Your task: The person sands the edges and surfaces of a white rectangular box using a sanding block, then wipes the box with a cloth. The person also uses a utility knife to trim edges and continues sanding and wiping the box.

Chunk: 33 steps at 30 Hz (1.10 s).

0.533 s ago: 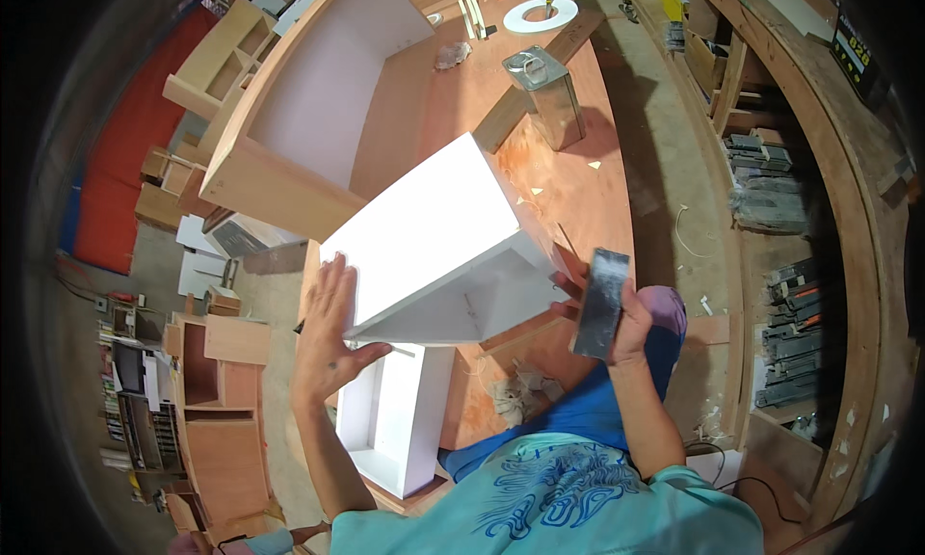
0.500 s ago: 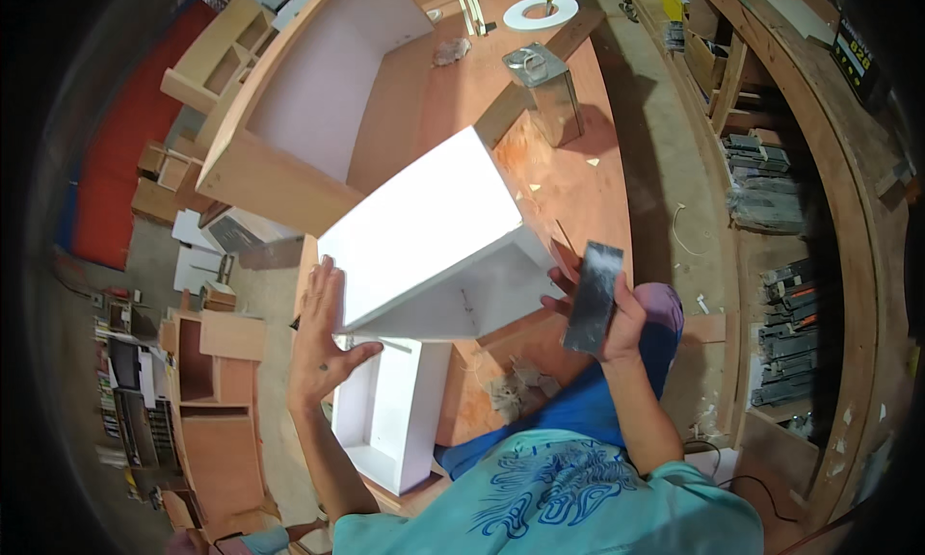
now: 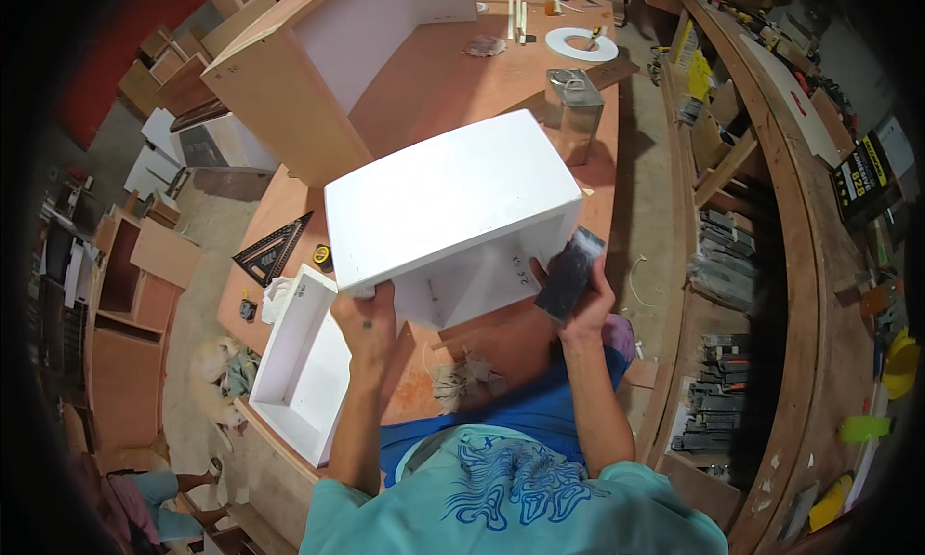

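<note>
A white open-fronted box (image 3: 453, 194), like a drawer, is tilted over the workbench with its open side facing me. My left hand (image 3: 366, 316) grips its near left corner, the fingers partly hidden behind the panel. My right hand (image 3: 583, 300) is closed round a dark rectangular sanding block (image 3: 570, 274) with white dust on it, beside the box's right end. Some right fingers reach behind the block toward the box; whether they touch it I cannot tell. Another white drawer box (image 3: 308, 386) rests at the bench's near left, below my left hand.
On the wooden workbench (image 3: 462, 92) are a large wooden cabinet (image 3: 279, 102), a metal can (image 3: 575, 102), a white roll of edging (image 3: 554, 42), a black speed square (image 3: 273, 249), a tape measure (image 3: 323, 257) and a crumpled rag (image 3: 467, 377). Shelving (image 3: 771, 170) runs along the right.
The box has turned and tilted, showing more of its inside. My left hand has gone from lying flat on its side to gripping the near corner. The sanding block stays in my right hand.
</note>
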Tool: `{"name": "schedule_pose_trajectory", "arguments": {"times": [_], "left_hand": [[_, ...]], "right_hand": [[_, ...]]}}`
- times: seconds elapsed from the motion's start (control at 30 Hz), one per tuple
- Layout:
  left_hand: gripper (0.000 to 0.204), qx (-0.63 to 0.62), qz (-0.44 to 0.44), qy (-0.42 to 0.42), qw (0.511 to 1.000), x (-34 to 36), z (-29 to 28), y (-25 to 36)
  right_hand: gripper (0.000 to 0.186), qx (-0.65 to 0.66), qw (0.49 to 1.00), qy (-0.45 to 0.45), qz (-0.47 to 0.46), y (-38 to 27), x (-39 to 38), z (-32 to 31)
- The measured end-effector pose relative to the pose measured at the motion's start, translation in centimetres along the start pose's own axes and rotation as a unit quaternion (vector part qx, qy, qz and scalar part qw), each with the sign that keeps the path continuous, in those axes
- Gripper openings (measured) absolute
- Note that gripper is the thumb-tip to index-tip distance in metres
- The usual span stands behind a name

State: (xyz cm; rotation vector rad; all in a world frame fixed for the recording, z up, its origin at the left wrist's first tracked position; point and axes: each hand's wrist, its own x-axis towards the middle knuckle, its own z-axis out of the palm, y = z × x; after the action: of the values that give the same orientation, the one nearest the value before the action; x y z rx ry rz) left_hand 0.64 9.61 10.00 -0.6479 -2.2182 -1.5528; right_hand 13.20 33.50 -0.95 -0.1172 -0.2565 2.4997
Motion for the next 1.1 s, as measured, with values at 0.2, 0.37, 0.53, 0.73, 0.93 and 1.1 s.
{"name": "schedule_pose_trajectory", "arguments": {"times": [0.2, 0.37, 0.53, 0.73, 0.93, 1.1], "left_hand": [[0.023, 0.049, -0.03, 0.038, 0.998, -3.7, 0.6, 3.1], [0.029, 0.031, 0.0, 0.06, 0.998, -9.5, 1.3, -1.1], [0.055, 0.193, -0.032, -0.314, 0.929, -20.9, -0.5, -12.0], [0.054, 0.26, 0.077, -0.357, 0.894, -23.4, 1.6, -17.1], [0.048, 0.127, 0.008, -0.27, 0.955, -16.1, -0.5, -5.4], [0.048, -0.037, 0.046, -0.259, 0.964, -12.0, -1.0, 2.5]], "right_hand": [[0.049, -0.093, 0.994, -0.051, 0.036, -0.2, 5.2, 0.2], [0.053, -0.161, 0.982, 0.012, 0.1, -1.5, 3.1, 1.2], [0.036, -0.428, 0.876, 0.15, 0.164, 0.6, -1.8, -5.4], [0.067, -0.871, 0.476, 0.004, -0.121, 9.1, -3.9, -19.6], [0.058, -0.737, 0.661, -0.114, -0.081, 6.1, -6.7, -8.1], [0.048, -0.569, 0.785, -0.239, -0.051, 4.7, -10.7, 5.4]]}}
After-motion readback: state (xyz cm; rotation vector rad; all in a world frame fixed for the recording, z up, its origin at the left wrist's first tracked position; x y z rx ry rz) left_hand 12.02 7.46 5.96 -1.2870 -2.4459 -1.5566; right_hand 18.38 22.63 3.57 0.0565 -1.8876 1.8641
